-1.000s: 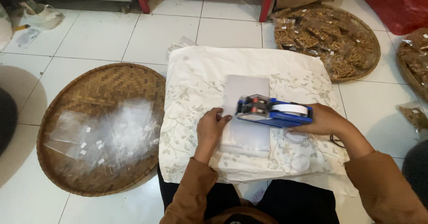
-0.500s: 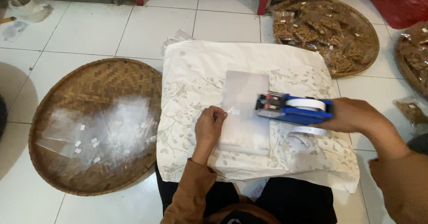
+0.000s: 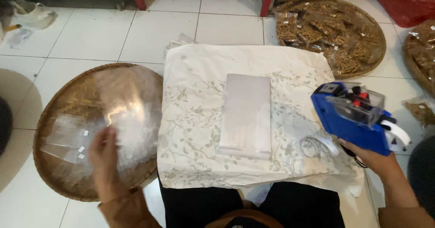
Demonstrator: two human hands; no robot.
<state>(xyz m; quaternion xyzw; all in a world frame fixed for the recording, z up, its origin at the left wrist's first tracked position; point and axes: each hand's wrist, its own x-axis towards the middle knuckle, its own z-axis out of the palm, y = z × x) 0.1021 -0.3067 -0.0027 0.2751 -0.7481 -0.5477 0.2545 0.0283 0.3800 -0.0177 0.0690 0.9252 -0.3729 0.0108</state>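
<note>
The right hand (image 3: 378,160) grips a blue label gun (image 3: 351,121) at the right side, up off the cloth (image 3: 199,119). The fingers are clenched round its handle. The gun's long side runs from upper left to lower right, with its nose toward the upper left. It has a clear plastic top with red bits, and a white strip curls out near the hand.

The left hand (image 3: 105,157) is over the round basket (image 3: 68,119) on the left. It looks blurry; a shiny clear bag (image 3: 124,105) is at its fingers, but I cannot tell if they grip it. More clear bags with small white labels lie in this woven basket.

In the middle, a flat white stack (image 3: 246,114) lies on the leafy cloth, its long side going up and down.

At the top right, another woven basket (image 3: 376,33) holds clear packs of brown snack sticks (image 3: 317,28). The floor (image 3: 90,33) is white tile.
</note>
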